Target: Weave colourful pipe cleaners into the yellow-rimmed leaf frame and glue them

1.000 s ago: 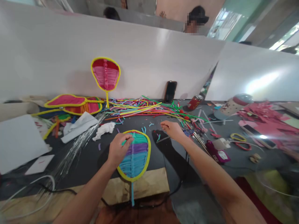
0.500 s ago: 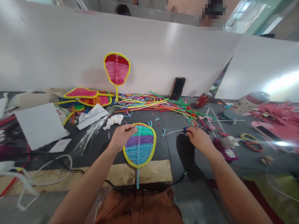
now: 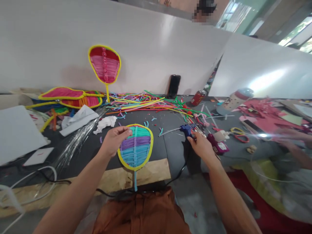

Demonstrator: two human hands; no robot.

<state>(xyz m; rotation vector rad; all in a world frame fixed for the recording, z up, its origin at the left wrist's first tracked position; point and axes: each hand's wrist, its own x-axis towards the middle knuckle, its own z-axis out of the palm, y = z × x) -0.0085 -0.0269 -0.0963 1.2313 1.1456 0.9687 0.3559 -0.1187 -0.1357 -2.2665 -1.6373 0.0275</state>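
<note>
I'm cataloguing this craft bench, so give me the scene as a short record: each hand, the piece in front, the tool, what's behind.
Left hand: fingertips at the fan's upper left; firmness of hold unclear
Right hand: at the glue gun; grip partly hidden
Fan: yellow rim; green, purple and blue bands; stem toward the person
Tool: blue glue gun, right of the fan
Behind: pipe cleaners, red fan upright, phone, red can

2 glossy white partition panels [image 3: 146, 48] line the far edge of the dark grey tabletop [image 3: 174, 148], glare [image 3: 268, 79] on the right one; beyond, daylit windows [image 3: 232, 14] adjoin a teal wall [image 3: 255, 11].
</note>
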